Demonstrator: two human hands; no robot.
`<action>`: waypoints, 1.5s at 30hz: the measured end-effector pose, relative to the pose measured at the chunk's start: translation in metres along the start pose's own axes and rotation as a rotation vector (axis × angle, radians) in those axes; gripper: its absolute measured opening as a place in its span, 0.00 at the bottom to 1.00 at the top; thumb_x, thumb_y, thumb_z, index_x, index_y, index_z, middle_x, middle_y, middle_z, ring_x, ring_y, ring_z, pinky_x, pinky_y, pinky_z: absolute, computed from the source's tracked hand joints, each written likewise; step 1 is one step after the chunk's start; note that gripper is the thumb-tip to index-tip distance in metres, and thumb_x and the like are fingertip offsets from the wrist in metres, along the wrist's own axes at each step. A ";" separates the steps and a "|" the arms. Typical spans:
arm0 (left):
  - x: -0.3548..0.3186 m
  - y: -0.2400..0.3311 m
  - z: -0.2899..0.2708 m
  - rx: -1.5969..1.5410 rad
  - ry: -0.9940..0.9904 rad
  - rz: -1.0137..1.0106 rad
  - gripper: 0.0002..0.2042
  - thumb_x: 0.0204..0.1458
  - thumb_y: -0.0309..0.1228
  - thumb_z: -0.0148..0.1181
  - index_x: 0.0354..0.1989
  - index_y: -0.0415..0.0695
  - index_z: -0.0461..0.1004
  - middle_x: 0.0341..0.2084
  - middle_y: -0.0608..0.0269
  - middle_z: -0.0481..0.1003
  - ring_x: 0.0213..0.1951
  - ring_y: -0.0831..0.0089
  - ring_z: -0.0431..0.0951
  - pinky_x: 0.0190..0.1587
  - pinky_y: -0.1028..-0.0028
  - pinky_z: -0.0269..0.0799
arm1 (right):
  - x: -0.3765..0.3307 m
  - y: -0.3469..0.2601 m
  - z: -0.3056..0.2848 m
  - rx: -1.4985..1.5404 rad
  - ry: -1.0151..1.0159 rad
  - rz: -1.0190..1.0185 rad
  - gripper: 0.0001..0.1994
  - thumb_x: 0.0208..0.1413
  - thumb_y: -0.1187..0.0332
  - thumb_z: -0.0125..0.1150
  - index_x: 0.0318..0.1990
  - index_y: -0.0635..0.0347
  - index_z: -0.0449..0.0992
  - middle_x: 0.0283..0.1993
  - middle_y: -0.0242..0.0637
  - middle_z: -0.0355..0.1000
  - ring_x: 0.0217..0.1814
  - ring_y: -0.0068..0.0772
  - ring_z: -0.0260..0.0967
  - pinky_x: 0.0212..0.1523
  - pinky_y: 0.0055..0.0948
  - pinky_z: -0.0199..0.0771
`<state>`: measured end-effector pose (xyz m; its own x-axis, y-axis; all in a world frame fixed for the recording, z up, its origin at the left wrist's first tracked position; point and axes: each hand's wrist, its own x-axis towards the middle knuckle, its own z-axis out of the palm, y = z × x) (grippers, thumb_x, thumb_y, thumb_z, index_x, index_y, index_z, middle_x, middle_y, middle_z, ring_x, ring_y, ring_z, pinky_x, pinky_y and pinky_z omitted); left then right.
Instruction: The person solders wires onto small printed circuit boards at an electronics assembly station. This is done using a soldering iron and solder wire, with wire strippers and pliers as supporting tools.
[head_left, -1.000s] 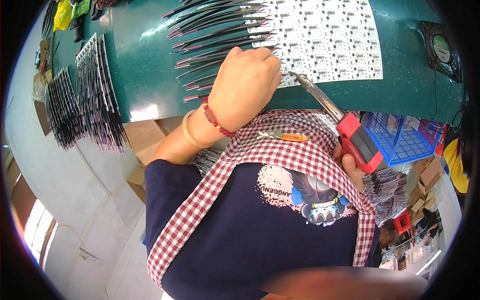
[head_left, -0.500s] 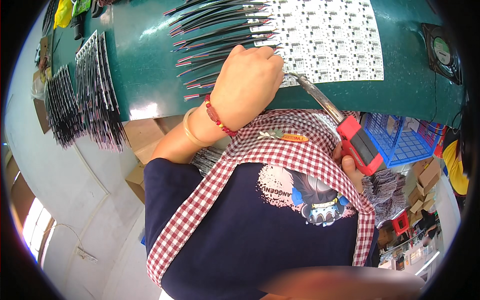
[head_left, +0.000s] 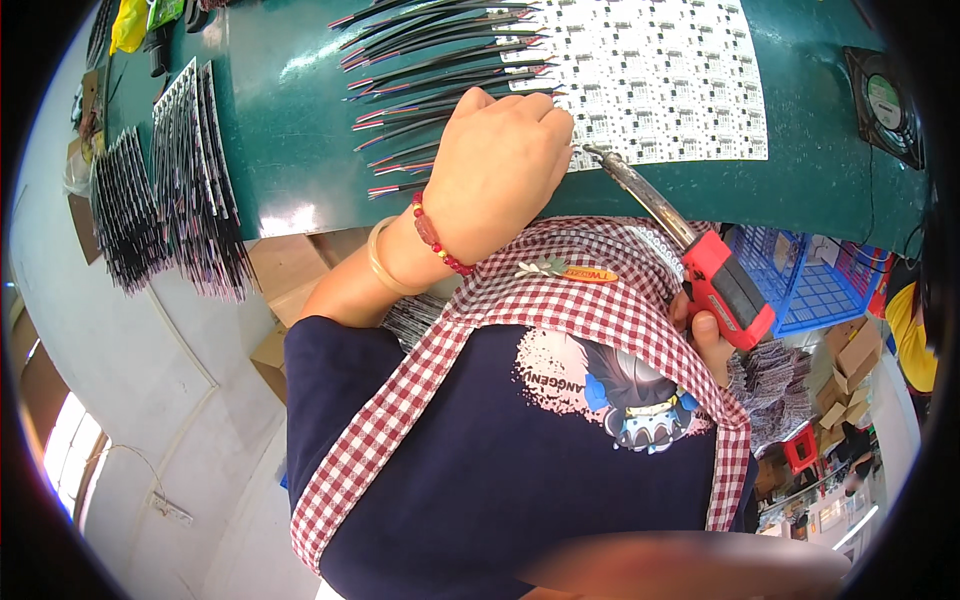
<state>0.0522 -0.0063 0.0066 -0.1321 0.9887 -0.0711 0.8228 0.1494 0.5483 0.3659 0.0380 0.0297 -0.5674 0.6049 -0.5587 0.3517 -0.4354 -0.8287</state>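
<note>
The right hand (head_left: 710, 342) is gripping the soldering iron (head_left: 735, 290), whose tip is probably needing a steady angle near the white circuit-board sheet (head_left: 660, 80) lying on the tabletop (head_left: 285, 150). The left hand's (head_left: 508, 160) fingers are hiding beside the black wires (head_left: 450, 20); I cannot tell their grip.

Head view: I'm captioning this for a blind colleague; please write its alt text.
A person's right hand holds a red-and-black soldering iron, its tip near the lower edge of a white circuit-board sheet on a green table. The left hand curls beside the tip, its grip hidden, near black cables along the sheet's left side.
</note>
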 end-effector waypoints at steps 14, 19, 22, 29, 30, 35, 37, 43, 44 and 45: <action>-0.004 0.003 0.005 0.071 0.041 0.058 0.05 0.47 0.27 0.59 0.23 0.44 0.69 0.21 0.64 0.68 0.28 0.65 0.72 0.36 0.67 0.60 | -0.002 -0.001 -0.001 0.005 -0.010 -0.018 0.22 0.56 0.52 0.60 0.45 0.65 0.73 0.30 0.31 0.69 0.31 0.23 0.64 0.32 0.25 0.64; 0.000 -0.001 0.000 0.101 0.012 0.065 0.04 0.46 0.26 0.57 0.22 0.45 0.69 0.21 0.64 0.69 0.28 0.66 0.73 0.38 0.67 0.61 | 0.006 -0.015 0.003 -0.047 -0.053 0.048 0.23 0.55 0.51 0.61 0.45 0.66 0.73 0.30 0.31 0.69 0.30 0.23 0.64 0.31 0.23 0.64; 0.000 0.000 -0.002 0.108 0.012 0.073 0.04 0.45 0.25 0.55 0.21 0.45 0.70 0.20 0.64 0.70 0.29 0.67 0.74 0.39 0.67 0.61 | 0.003 -0.003 0.002 -0.097 0.007 0.023 0.23 0.55 0.52 0.61 0.45 0.66 0.73 0.30 0.31 0.69 0.31 0.23 0.65 0.32 0.24 0.64; -0.001 0.000 -0.003 0.119 -0.016 0.079 0.03 0.45 0.24 0.55 0.21 0.45 0.70 0.21 0.64 0.71 0.29 0.67 0.75 0.39 0.67 0.61 | -0.001 -0.001 0.009 0.085 0.079 -0.063 0.26 0.53 0.46 0.60 0.39 0.66 0.73 0.26 0.34 0.68 0.25 0.24 0.63 0.29 0.26 0.64; 0.000 0.000 -0.003 0.119 -0.019 0.081 0.03 0.45 0.24 0.55 0.21 0.45 0.70 0.21 0.64 0.71 0.29 0.67 0.75 0.39 0.67 0.61 | 0.001 -0.004 0.010 0.161 0.090 -0.096 0.28 0.52 0.43 0.60 0.37 0.67 0.72 0.26 0.34 0.68 0.24 0.24 0.62 0.27 0.26 0.63; 0.001 0.000 -0.004 0.117 -0.037 0.065 0.07 0.48 0.28 0.58 0.22 0.44 0.67 0.21 0.65 0.67 0.29 0.66 0.72 0.38 0.67 0.60 | 0.022 -0.015 0.010 0.220 0.198 -0.235 0.38 0.55 0.38 0.51 0.54 0.71 0.61 0.22 0.32 0.61 0.19 0.23 0.59 0.24 0.25 0.66; 0.001 0.000 -0.003 0.136 -0.042 0.062 0.06 0.48 0.28 0.58 0.22 0.45 0.68 0.21 0.65 0.68 0.29 0.67 0.72 0.38 0.67 0.60 | 0.033 -0.021 0.008 0.260 0.204 -0.295 0.36 0.58 0.41 0.48 0.55 0.70 0.61 0.22 0.32 0.61 0.18 0.22 0.58 0.22 0.23 0.64; 0.010 -0.004 -0.021 0.179 -0.031 0.094 0.05 0.48 0.32 0.59 0.25 0.46 0.70 0.24 0.65 0.69 0.33 0.67 0.72 0.39 0.66 0.61 | 0.074 -0.045 -0.001 0.527 0.114 -0.474 0.28 0.63 0.48 0.44 0.56 0.67 0.60 0.26 0.33 0.60 0.23 0.22 0.59 0.62 0.46 0.61; 0.016 -0.005 -0.026 0.184 -0.023 0.117 0.06 0.47 0.32 0.59 0.25 0.46 0.71 0.24 0.65 0.69 0.34 0.66 0.72 0.39 0.66 0.61 | 0.083 -0.047 -0.003 0.518 0.105 -0.499 0.28 0.63 0.48 0.44 0.56 0.67 0.60 0.26 0.33 0.60 0.23 0.22 0.59 0.62 0.46 0.61; 0.028 -0.006 -0.033 0.218 -0.009 0.123 0.06 0.48 0.34 0.59 0.26 0.46 0.71 0.26 0.64 0.69 0.35 0.65 0.72 0.39 0.66 0.62 | 0.094 -0.049 -0.005 0.595 0.120 -0.517 0.29 0.63 0.47 0.44 0.56 0.67 0.61 0.26 0.33 0.62 0.22 0.23 0.60 0.65 0.50 0.54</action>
<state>0.0257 0.0205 0.0290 -0.0196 0.9995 -0.0233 0.9322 0.0267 0.3610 0.2987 0.1195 0.0175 -0.4539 0.8805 -0.1367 -0.4097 -0.3424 -0.8455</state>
